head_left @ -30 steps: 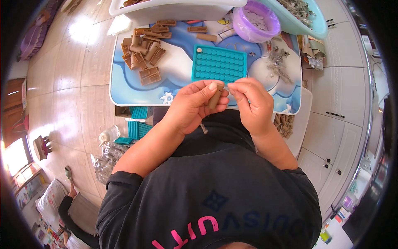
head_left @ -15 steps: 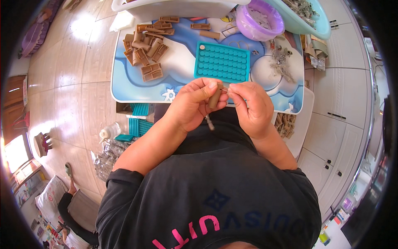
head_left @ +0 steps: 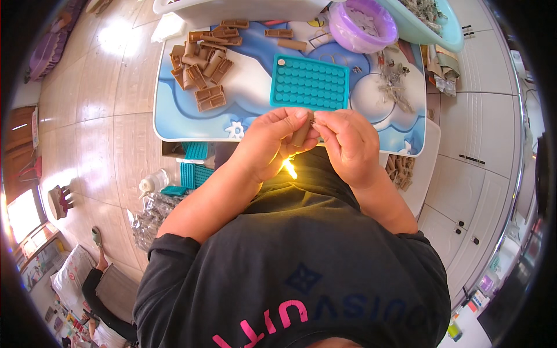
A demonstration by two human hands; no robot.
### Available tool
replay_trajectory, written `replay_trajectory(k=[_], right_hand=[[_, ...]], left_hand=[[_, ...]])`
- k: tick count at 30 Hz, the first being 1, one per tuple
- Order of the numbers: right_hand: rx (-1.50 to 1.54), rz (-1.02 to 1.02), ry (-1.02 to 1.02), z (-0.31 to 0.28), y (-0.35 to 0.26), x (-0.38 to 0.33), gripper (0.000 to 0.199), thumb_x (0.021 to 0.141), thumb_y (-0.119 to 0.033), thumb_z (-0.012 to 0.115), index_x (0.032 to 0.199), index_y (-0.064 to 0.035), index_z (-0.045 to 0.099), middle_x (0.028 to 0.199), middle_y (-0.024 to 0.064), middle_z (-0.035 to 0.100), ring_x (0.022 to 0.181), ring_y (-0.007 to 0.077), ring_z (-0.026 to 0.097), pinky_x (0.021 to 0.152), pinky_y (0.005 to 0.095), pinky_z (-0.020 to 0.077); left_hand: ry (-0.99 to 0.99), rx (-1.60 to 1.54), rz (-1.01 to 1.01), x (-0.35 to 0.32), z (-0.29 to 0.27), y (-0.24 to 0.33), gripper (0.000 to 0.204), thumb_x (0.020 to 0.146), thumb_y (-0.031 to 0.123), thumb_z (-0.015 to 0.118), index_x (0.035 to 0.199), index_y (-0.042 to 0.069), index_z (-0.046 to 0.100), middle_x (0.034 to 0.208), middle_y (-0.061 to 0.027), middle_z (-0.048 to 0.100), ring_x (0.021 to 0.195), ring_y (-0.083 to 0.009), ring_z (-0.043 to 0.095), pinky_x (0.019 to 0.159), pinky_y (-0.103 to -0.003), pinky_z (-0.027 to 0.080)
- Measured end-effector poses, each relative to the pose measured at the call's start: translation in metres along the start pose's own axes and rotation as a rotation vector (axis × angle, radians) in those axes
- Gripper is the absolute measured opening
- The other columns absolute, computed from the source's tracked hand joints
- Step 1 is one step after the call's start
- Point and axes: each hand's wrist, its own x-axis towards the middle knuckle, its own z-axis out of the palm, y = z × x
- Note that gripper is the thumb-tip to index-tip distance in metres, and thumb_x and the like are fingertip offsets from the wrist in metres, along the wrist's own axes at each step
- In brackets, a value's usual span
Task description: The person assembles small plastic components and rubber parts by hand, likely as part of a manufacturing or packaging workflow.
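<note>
Currently your left hand [head_left: 268, 142] and right hand [head_left: 346, 141] meet just below the near edge of the teal tray [head_left: 309, 82], above your lap. Both hands pinch one brown tube [head_left: 301, 133] between them. Your left thumb and fingers close around the tube's lower part; your right fingertips press against its upper end. The tube stands roughly upright, slightly tilted, its top touching or just short of the tray's near edge; which cannot be told.

The tray lies flat on the blue table [head_left: 174, 119]. Its face carries rows of round sockets, and one pale piece sits in the far-left corner socket.

Left of the tray, a heap of brown tubes [head_left: 200, 64] rests on the table. Beyond the tray, to the right, stands a purple bowl [head_left: 362, 26]. Right of the tray lie small metal parts [head_left: 394, 84]. Below the table's left edge, more teal trays [head_left: 194, 162] sit on the floor.
</note>
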Motion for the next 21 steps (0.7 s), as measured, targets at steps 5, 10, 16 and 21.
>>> replay_trajectory(k=[5,10,16,21], right_hand=[[0.002,0.037,-0.007,0.0005,-0.0002,-0.0029,0.027,0.070,0.008,0.068,0.093,-0.0025,0.059,0.079,0.0095,0.063,0.066,0.0240,0.061,0.058,0.0307,0.0487],[0.110,0.211,0.006,0.0000,0.0020,-0.0077,0.025,0.069,0.001,0.070,0.092,-0.0037,0.060,0.080,0.0090,0.062,0.070,0.0260,0.061,0.060,0.0334,0.0484],[0.105,0.171,-0.004,-0.0007,-0.0004,-0.0029,0.016,0.069,0.001,0.069,0.082,-0.0021,0.061,0.080,0.0096,0.062,0.070,0.0268,0.060,0.059,0.0339,0.0483],[0.018,0.109,-0.033,0.0017,0.0009,-0.0036,0.014,0.070,0.000,0.067,0.081,-0.0023,0.059,0.079,0.0097,0.062,0.069,0.0273,0.059,0.060,0.0347,0.0481]], left_hand=[[-0.016,0.035,-0.008,0.0006,-0.0010,-0.0002,0.021,0.092,0.023,0.054,0.093,0.002,0.058,0.071,0.0007,0.053,0.073,-0.0090,0.056,0.076,-0.026,0.050],[0.047,0.039,0.012,-0.0004,0.0029,0.0032,0.024,0.092,0.022,0.054,0.097,-0.001,0.058,0.078,-0.0036,0.058,0.078,-0.0124,0.057,0.081,-0.029,0.049],[0.009,0.063,0.021,-0.0019,0.0018,0.0040,0.024,0.092,0.021,0.054,0.099,-0.002,0.058,0.079,-0.0036,0.059,0.079,-0.0132,0.058,0.080,-0.028,0.049],[0.079,0.097,0.013,-0.0014,0.0029,0.0007,0.022,0.091,0.022,0.057,0.098,0.001,0.058,0.076,-0.0003,0.056,0.076,-0.0100,0.057,0.076,-0.026,0.051]])
